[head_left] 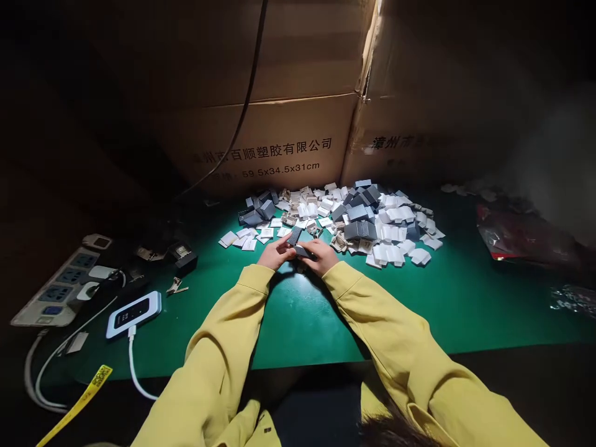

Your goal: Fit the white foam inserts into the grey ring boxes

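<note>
Box (295, 235), small, dark-grey and rectangular, clamped between left hand (274, 254) and right hand (322, 257); heaped white flattish pieces (389, 254) beyond, on green tabletop (307, 316).

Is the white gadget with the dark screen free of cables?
No, a white cable plugs into the near side of the white gadget.

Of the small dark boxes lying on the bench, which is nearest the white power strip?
The small dark box between the white plastic power strip and the left hand, lying well apart. The other dark boxes sit farther right, among small white pieces.
</note>
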The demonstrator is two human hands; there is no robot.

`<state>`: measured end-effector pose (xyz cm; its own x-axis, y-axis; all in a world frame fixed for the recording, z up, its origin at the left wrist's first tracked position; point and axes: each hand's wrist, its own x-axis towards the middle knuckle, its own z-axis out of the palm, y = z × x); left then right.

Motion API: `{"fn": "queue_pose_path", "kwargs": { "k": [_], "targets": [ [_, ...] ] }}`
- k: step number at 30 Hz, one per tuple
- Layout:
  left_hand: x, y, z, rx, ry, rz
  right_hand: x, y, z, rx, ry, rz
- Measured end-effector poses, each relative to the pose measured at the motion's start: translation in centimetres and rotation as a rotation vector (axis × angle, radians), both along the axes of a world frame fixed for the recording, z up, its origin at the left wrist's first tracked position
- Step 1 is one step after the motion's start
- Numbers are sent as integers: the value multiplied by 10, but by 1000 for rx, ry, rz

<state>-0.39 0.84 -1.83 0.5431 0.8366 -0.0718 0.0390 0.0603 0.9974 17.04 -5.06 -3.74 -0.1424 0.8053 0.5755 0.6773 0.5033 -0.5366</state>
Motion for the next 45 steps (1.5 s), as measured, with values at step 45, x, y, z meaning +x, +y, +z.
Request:
{"fn": "queue_pose_path", "kwargs": {
  "k": [45],
  "targets": [
    [-6, -11, -3, 852, 244, 5, -10, 11, 13, -238, 533, 77]
  ]
}}
